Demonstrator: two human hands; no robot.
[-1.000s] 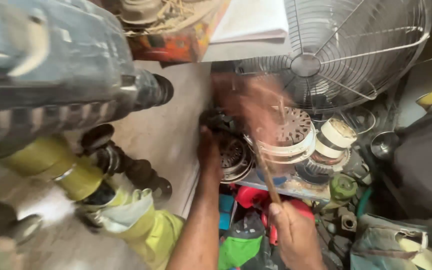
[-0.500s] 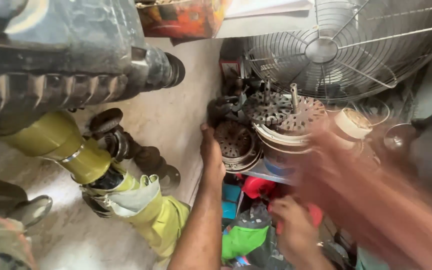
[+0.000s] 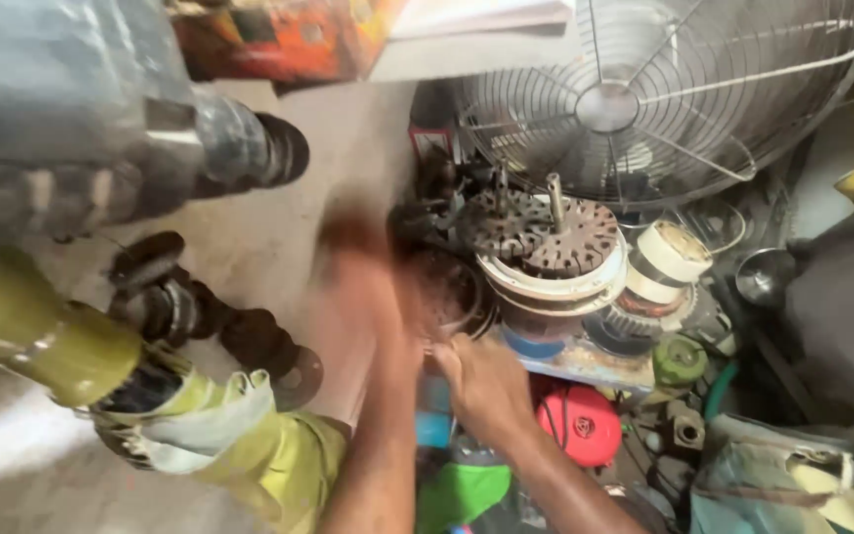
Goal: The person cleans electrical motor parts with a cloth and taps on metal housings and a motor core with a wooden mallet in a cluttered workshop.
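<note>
The right hand [image 3: 486, 381] rests with its grip curled at the edge of a dark round motor part [image 3: 447, 292]; whether it pinches it I cannot tell. The left hand [image 3: 363, 267] is blurred, grip unreadable. Just beside stand a motor with shaft [image 3: 557, 247] and a wire fan guard [image 3: 664, 89]

Orange-red printed box [image 3: 289, 35] — top, behind floor
</note>
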